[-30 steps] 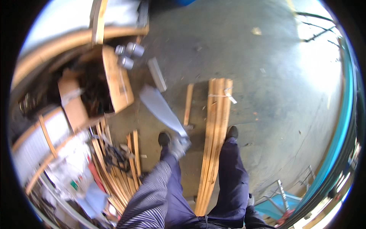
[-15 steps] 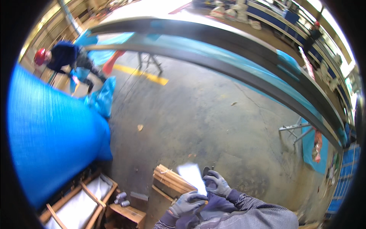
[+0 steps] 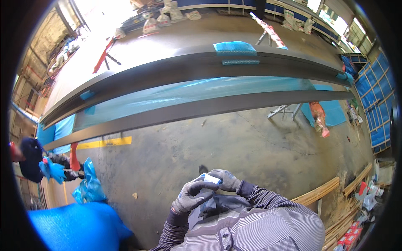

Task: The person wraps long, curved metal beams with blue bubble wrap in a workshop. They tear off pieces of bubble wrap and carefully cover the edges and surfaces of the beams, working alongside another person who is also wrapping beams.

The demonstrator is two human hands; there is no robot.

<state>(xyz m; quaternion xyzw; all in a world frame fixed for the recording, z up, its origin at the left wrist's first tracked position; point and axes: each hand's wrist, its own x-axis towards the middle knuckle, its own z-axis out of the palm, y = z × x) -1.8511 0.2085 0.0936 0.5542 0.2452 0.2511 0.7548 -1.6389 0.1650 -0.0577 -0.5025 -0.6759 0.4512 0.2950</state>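
Note:
Before my body, my gloved left hand and gloved right hand are close together. Between their fingers is a small white sheet with a bluish edge, apparently folded or bunched. The fingers of both hands are bent around it, and much of it is hidden by the gloves. Both gloves are grey. Farther ahead, apart from my hands, long dark beams run across the view, with light blue film between them.
A metal trestle stands under the beams at right, near an orange-wrapped bundle. Blue wrapping bulges at lower left. A co-worker bends at far left, holding blue film. Wooden strips lie at lower right.
My view has turned right, and the wooden crate has left it. The white sheet, larger and spread out before, now shows as a small piece. My hands have come closer together around it.

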